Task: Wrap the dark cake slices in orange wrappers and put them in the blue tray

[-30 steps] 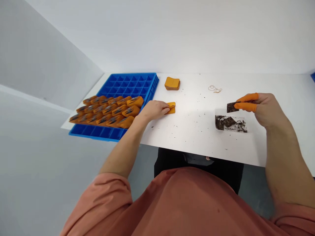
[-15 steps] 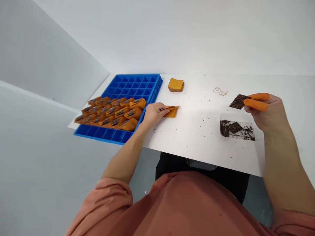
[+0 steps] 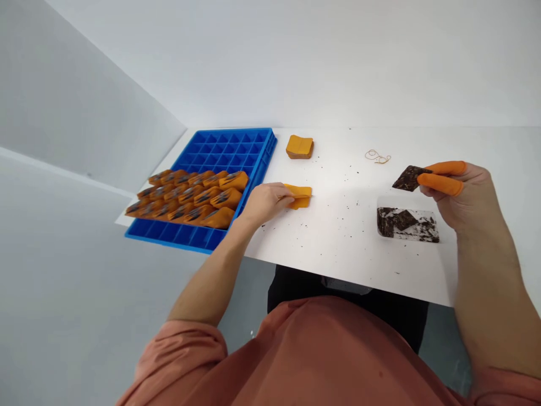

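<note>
My left hand [image 3: 270,202] pinches a small orange pouch [image 3: 302,193] just above the white table, its upper layer lifted apart from the lower one. On the right, my right hand [image 3: 459,192], with orange finger cots on some fingers, grips a flat dark brown pressed square [image 3: 409,178] by its edge. Below that square is a clear plastic box [image 3: 426,228] with dark crumbs and another dark square [image 3: 404,220] inside. Several filled orange pouches [image 3: 226,198] stand in rows in the blue tray at left.
A blue divided tray [image 3: 264,163] lies left on the white table [image 3: 333,237]. Behind my left hand sits a stack of orange pouches [image 3: 300,146]. Thin loops of tan string or rubber bands [image 3: 377,157] lie farther right. Dark crumbs are scattered about.
My left hand has turned and shifted slightly right and nearer, with the pouch's layers now spread wider. My right hand holds the dark square almost still.
</note>
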`<state>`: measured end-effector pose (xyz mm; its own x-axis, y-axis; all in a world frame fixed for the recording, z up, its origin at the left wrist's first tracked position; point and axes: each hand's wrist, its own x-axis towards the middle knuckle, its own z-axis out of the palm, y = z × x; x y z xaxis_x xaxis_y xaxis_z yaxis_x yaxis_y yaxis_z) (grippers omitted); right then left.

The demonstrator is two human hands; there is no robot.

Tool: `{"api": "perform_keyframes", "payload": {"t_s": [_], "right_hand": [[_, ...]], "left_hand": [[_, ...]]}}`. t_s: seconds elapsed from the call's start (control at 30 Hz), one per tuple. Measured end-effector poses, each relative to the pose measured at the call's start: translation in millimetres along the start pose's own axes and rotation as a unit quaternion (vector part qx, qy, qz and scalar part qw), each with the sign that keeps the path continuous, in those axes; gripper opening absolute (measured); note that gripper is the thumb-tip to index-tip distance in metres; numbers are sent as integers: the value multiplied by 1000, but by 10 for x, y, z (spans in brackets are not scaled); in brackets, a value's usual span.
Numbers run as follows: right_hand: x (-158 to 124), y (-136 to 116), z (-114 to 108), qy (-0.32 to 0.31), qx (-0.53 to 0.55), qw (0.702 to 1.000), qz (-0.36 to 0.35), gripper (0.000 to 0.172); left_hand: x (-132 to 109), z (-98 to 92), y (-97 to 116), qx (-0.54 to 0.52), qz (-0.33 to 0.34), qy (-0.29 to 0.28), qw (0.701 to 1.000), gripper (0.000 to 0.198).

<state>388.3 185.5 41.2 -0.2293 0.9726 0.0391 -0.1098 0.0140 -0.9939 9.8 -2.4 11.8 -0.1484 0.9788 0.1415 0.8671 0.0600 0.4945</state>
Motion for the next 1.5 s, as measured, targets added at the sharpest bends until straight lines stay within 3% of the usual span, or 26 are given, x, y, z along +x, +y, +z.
{"api": "perform_keyframes", "payload": {"t_s": [0.1, 0.17, 0.27, 0.37, 0.57, 0.97, 1.13, 1.3, 1.5], "right_hand": [[-34, -13, 28, -16, 9, 1000, 2, 23], [-72, -53, 74, -21, 29, 999, -1, 23], [-173, -176, 214, -27, 55, 998, -25, 21], [-303, -296, 420, -62, 63, 995, -53, 19], [-394, -220, 670, -88, -9, 994, -69, 12], [-425, -71, 597, -106, -88, 983, -123, 8], [-410, -47, 559, -100, -103, 984, -104, 8], [-366, -84, 502, -96, -151, 971, -158, 6], [-275, -32, 422, -148, -164, 965, -142, 21]], "left_hand": [[77, 86, 258, -150, -24, 88, 984, 20], [194, 204, 472, -258, -20, 110, 960, 25], [418, 425, 758, -393, -15, 96, 915, 33], [595, 632, 908, -465, -20, 66, 882, 37], [631, 801, 884, -465, -34, 47, 883, 35], [601, 733, 976, -402, 42, 54, 913, 18], [583, 736, 1031, -432, 34, 20, 901, 11], [566, 742, 1061, -464, 23, -24, 885, 13], [566, 751, 1047, -510, 14, -21, 860, 24]]}}
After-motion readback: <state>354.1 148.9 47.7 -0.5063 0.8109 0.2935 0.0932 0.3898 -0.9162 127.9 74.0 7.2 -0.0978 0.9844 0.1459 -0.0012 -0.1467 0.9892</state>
